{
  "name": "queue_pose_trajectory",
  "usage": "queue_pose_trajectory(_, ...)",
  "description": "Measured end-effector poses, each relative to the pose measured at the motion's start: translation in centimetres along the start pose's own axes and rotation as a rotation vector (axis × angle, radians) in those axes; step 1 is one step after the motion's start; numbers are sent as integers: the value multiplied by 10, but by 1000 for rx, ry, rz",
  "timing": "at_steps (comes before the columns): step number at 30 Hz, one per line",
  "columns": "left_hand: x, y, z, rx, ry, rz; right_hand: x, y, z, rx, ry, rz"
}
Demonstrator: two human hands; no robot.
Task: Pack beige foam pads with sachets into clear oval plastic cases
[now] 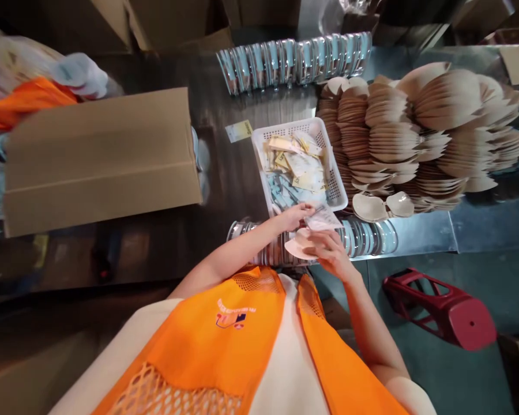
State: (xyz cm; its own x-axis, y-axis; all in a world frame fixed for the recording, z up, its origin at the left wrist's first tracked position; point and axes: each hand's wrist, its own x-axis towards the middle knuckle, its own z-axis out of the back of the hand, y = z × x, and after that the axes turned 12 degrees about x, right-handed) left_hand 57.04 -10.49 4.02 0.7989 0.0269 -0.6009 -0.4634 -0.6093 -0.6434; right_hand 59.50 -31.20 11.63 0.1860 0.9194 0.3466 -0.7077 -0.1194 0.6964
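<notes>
My left hand reaches in at the front edge of the white basket, its fingers closed on a small pale packet with printing on it. My right hand is just below, its fingers closed around a beige cup-shaped pad. The packet lies over part of the pad and of the right fingers. Small yellow, white and blue packets fill the white perforated basket. Right of the basket stand tall nested stacks of beige cup-shaped pads, with a loose pair at their front.
Rows of clear plastic cases with blue inserts stand at the back and along the front edge. A printed card lies left of the basket. A large cardboard box is at left; a red stool is on the floor at right.
</notes>
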Motion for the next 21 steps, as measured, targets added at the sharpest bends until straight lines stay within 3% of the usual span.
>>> queue_pose_trajectory(2,-15,4,4,129,-73,-128,3,3,-8,10,-228,-163)
queue_pose_trajectory(5,-37,4,10,403,-267,-390,20,-5,-26,188,-592,-560)
queue_pose_trajectory(8,-58,0,21,651,-277,-544,44,-20,-50,528,-724,-758)
queue_pose_trajectory(12,-91,0,68,771,-257,-688,55,-23,-76,723,-791,-797)
queue_pose_trajectory(14,-111,3,108,939,-166,-723,48,-11,-89,636,-747,-812)
queue_pose_trajectory(17,-138,11,167,1335,56,-605,39,17,-120,340,-475,-868)
queue_pose_trajectory(19,-147,20,193,1505,117,-495,44,35,-153,154,-247,-890)
queue_pose_trajectory(21,-148,30,205,1554,114,-448,59,47,-192,26,-99,-864)
